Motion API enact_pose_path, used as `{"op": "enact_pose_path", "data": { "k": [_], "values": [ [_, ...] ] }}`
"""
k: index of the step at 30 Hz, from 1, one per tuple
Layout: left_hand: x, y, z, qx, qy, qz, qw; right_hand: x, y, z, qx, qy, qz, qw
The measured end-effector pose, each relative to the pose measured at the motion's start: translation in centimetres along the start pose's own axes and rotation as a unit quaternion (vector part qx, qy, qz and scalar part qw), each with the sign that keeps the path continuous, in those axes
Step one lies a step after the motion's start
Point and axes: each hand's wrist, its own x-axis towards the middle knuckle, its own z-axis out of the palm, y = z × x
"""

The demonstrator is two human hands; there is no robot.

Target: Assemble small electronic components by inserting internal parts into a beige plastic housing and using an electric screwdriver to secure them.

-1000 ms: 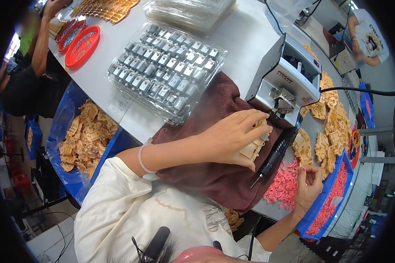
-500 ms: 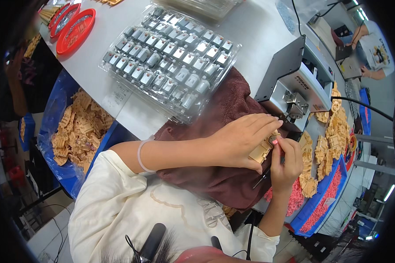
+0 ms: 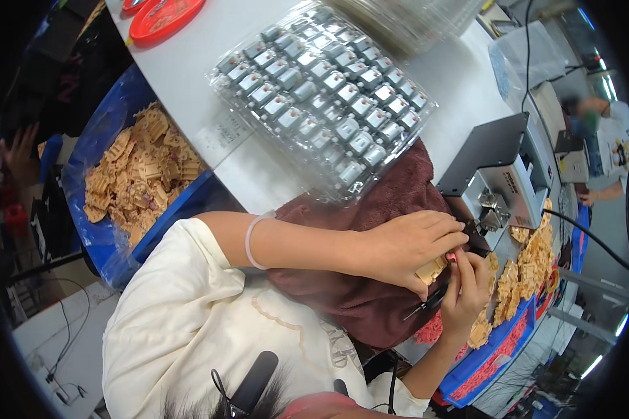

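Observation:
My left hand (image 3: 412,244) is wrapped over a tan molded plastic housing (image 3: 432,271), held above a maroon towel. Most of the housing is hidden under the fingers. On its right side my right hand (image 3: 466,290) has fingertips pinched together at the housing's edge, with a small pink piece (image 3: 452,258) showing between them. A thin dark tool with a metal shaft (image 3: 414,311) pokes out below the right fingers; how it is held cannot be made out. Just beyond both hands stands a black and silver bench machine (image 3: 500,188) with a metal fixture (image 3: 494,211).
The maroon towel (image 3: 342,300) covers my lap and the table edge. Beyond it lies a clear tray (image 3: 220,87) of small silver motors. Tan parts fill a blue bin (image 3: 129,91) at left; more tan parts (image 3: 531,258) and a blue tray of pink pieces (image 3: 468,380) lie at right.
The whole view has shifted, so table and hands appear lower and farther right. My left fingers now cover more of the tan housing, and my right fingertips stay pressed against it.

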Motion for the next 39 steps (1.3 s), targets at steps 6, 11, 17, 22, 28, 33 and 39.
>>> {"op": "enact_pose_path", "data": {
  "k": [6, 11, 17, 22, 28, 33, 39],
  "values": [
    [-0.1, -0.3, 0.8, 0.008, 0.015, 0.002, 1.0, -0.2, 0.2, 0.7, 0.053, 0.011, 0.027, 0.998],
    [-0.2, -0.1, 0.9, -0.007, -0.002, -0.015, 1.0, -0.3, 0.3, 1.2, 0.091, 0.06, 0.058, 0.992],
    [0.2, -0.4, 0.7, -0.013, -0.006, -0.028, 1.0, 0.6, 0.7, 1.1, 0.145, 0.046, 0.101, 0.983],
    [0.4, 0.2, -0.5, 0.027, -0.054, -0.063, 0.996, 0.3, 1.2, 2.1, 0.169, 0.065, 0.137, 0.974],
    [0.6, 0.0, -0.6, 0.033, -0.084, -0.045, 0.995, -0.8, 1.2, 0.8, 0.174, 0.125, 0.162, 0.963],
    [0.6, 0.2, -0.5, 0.05, -0.087, -0.042, 0.994, -2.6, 1.1, 0.0, 0.051, -0.04, 0.44, 0.896],
    [2.8, 1.7, -1.2, 0.099, -0.109, 0.003, 0.989, -3.3, 1.0, 1.8, 0.003, -0.003, 0.397, 0.918]
  ]
}}
